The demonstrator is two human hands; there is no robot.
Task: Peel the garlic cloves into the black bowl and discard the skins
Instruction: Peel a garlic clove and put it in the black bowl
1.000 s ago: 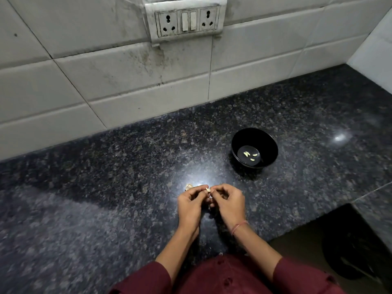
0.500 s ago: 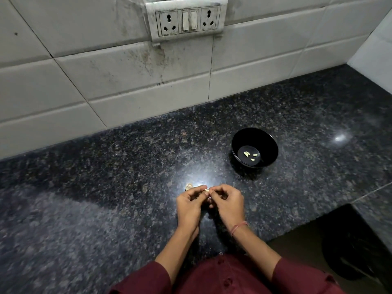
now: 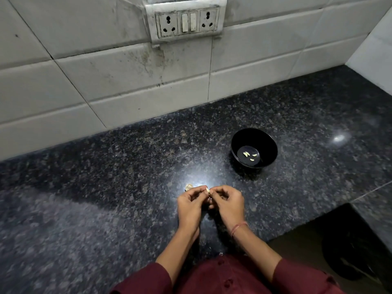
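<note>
We read this as a home kitchen. Dark speckled granite counter [image 3: 106,209] fills our view; stained white wall tiles [image 3: 106,81] stand at twelve o'clock, carrying a switch-and-socket panel [image 3: 187,22]. At one o'clock we note a black bowl [image 3: 237,145] holding a few peeled garlic cloves [image 3: 246,154].

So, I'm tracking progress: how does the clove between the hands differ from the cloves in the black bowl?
The held clove is one piece, pinched between the left hand and right hand; the bowl cloves are three, lying loose. The held clove is mostly hidden in that pinch; the bowl cloves show fully on the floor of the black bowl. Both are pale.
</note>
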